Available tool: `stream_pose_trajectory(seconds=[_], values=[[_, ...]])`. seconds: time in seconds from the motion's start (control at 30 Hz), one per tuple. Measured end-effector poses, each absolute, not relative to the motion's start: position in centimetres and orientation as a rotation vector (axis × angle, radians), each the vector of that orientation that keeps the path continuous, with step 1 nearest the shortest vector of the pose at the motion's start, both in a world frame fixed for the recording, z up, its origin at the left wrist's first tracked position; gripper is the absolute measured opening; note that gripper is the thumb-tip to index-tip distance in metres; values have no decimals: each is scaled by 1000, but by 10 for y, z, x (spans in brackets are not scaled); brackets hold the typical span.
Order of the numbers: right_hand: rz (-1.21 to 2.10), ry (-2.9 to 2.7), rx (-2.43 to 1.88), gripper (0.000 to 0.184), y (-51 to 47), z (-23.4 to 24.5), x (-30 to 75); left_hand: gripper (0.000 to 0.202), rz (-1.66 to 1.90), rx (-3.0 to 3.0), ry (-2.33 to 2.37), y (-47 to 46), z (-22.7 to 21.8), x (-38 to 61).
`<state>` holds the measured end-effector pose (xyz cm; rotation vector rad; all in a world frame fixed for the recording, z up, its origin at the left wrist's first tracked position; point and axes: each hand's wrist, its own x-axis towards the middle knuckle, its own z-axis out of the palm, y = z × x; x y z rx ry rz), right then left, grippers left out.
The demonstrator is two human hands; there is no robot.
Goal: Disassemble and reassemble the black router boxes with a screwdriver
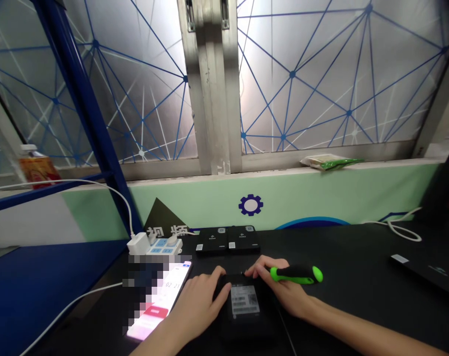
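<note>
A black box-shaped device (242,324) with a white printed label (245,299) lies on the black table (343,296). My left hand (200,301) rests on its left side, thumb on the top face near the label and fingers around the far left corner. At the far right corner, the fingers of my right hand (279,287) are closed together. A screwdriver (297,274) with a green and black handle lies across that hand, its handle end pointing right. Its shaft and tip are mostly hidden by the fingers.
Left of the device lies a lit phone (161,301), near a white power strip (165,245) with a white charger (138,244). Two flat black boxes (211,241) stand by the wall. Another dark device (428,272) and a white cable (398,228) are at right.
</note>
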<state>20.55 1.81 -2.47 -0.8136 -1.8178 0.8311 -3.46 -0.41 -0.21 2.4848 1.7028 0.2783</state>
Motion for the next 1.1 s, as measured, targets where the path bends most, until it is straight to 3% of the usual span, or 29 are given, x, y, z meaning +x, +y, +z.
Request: stream_pose_trajectory(seconds=[0.6,1.1], values=[[819,-1611,-867,42,22,-27,205,37,320,2362,1836,-8,4,-29],[944,-1145,-739,39,26,-25,204,31,252,2411,1609,-11,18,-30]])
